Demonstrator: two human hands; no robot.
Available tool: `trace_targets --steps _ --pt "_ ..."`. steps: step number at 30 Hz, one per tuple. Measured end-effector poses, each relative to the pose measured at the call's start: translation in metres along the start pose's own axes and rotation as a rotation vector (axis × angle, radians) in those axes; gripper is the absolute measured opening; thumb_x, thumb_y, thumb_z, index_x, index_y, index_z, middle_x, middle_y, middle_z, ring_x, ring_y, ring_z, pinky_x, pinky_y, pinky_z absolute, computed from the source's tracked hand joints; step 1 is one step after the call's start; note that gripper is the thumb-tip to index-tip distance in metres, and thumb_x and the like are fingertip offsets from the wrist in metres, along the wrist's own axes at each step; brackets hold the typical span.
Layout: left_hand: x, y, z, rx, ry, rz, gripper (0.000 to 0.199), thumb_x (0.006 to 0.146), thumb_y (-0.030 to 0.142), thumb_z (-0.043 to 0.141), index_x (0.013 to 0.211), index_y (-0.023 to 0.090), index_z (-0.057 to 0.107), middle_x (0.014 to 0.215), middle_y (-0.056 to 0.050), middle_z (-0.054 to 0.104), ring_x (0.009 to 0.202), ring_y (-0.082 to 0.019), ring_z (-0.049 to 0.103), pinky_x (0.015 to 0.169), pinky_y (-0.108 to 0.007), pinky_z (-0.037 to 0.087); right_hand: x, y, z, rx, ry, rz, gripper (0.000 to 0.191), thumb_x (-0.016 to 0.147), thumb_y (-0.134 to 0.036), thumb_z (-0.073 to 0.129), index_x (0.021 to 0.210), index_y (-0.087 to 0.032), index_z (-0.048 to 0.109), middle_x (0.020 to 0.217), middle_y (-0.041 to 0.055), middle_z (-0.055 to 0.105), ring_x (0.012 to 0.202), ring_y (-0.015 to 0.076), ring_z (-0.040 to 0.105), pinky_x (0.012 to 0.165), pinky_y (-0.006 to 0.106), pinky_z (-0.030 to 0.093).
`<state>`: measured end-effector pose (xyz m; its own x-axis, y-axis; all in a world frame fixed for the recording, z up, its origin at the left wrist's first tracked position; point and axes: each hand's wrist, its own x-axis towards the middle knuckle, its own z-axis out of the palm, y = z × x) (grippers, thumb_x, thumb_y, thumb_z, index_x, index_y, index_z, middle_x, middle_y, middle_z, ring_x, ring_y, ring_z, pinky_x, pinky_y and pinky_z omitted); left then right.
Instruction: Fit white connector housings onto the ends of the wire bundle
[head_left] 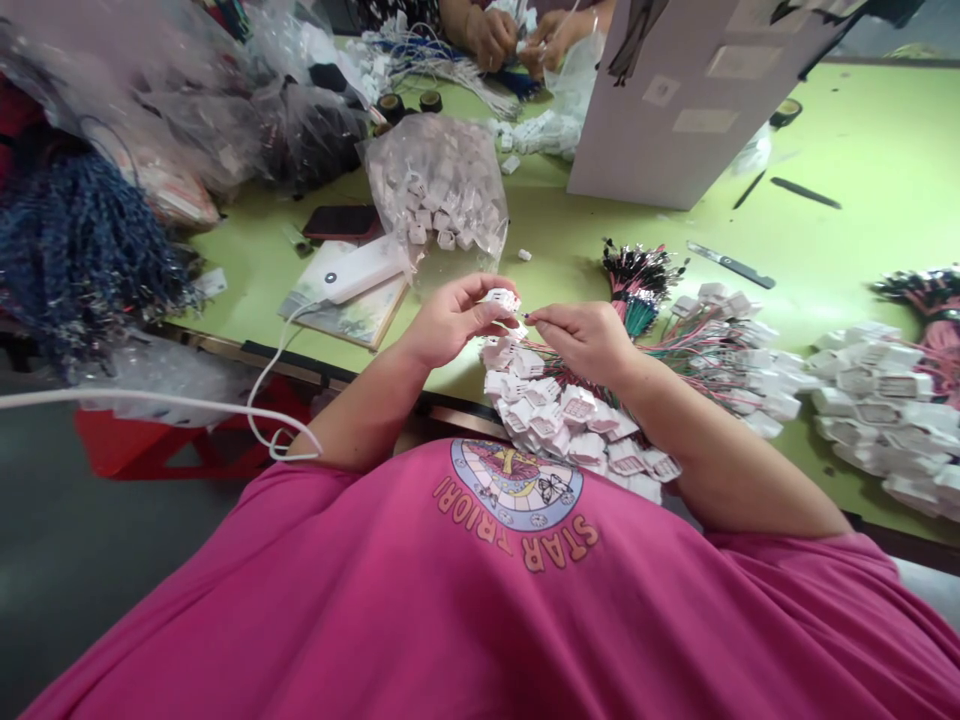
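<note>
A white plastic connector housing (501,299) is pinched between the thumb and fingers of my left hand (454,318). Just to its right, my right hand (581,338) is closed on a thin wire end with a small tip pointing at the housing. Below both hands lies a heap of white connectors (577,415) on pink wires, spilling over the table's front edge. Beyond my right hand stands a bundle of wires with black and green ends (637,280). More wired white connectors (742,350) spread to the right of my forearm.
A clear bag of white housings (442,190) lies ahead, with a loose housing (524,255) nearby. A white power bank (365,270) rests on a booklet. A utility knife (731,265) lies at right. A tall grey box (675,100) stands behind. Another person's hands (517,38) work across the table.
</note>
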<state>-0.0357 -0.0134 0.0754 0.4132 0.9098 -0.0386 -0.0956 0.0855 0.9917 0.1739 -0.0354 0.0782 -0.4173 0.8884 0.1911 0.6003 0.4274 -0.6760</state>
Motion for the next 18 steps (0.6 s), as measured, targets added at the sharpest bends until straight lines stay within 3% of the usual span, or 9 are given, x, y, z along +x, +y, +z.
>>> trace_targets --steps 8,13,18 --pt "0.002 0.000 0.001 0.119 0.080 -0.033 0.044 0.064 0.037 0.081 0.098 0.014 0.063 0.078 -0.003 0.067 0.070 -0.014 0.067 0.070 -0.030 0.057 0.000 0.000 0.001 -0.309 -0.061 0.007 0.036 0.091 -0.033 0.038 0.094 -0.020 0.071 0.085 0.0048 0.072 0.072 0.0153 0.060 0.066 0.027 0.035" --pt "0.005 -0.003 0.002 0.248 0.069 0.007 0.046 0.057 0.036 0.085 0.093 0.014 0.068 0.085 -0.004 0.070 0.076 -0.017 0.068 0.072 -0.031 0.056 0.001 -0.002 0.003 -0.385 -0.111 -0.018 0.036 0.092 -0.034 0.035 0.090 -0.020 0.068 0.078 0.0040 0.069 0.066 0.0148 0.055 0.061 0.028 0.029" --pt "0.011 -0.008 0.008 0.242 0.083 -0.033 0.046 0.057 0.036 0.084 0.093 0.014 0.068 0.078 -0.004 0.070 0.072 -0.017 0.068 0.068 -0.031 0.056 0.003 -0.003 0.008 -0.342 -0.107 -0.001 0.033 0.091 -0.031 0.037 0.083 -0.019 0.067 0.073 0.0037 0.065 0.063 0.0137 0.050 0.060 0.029 0.027"
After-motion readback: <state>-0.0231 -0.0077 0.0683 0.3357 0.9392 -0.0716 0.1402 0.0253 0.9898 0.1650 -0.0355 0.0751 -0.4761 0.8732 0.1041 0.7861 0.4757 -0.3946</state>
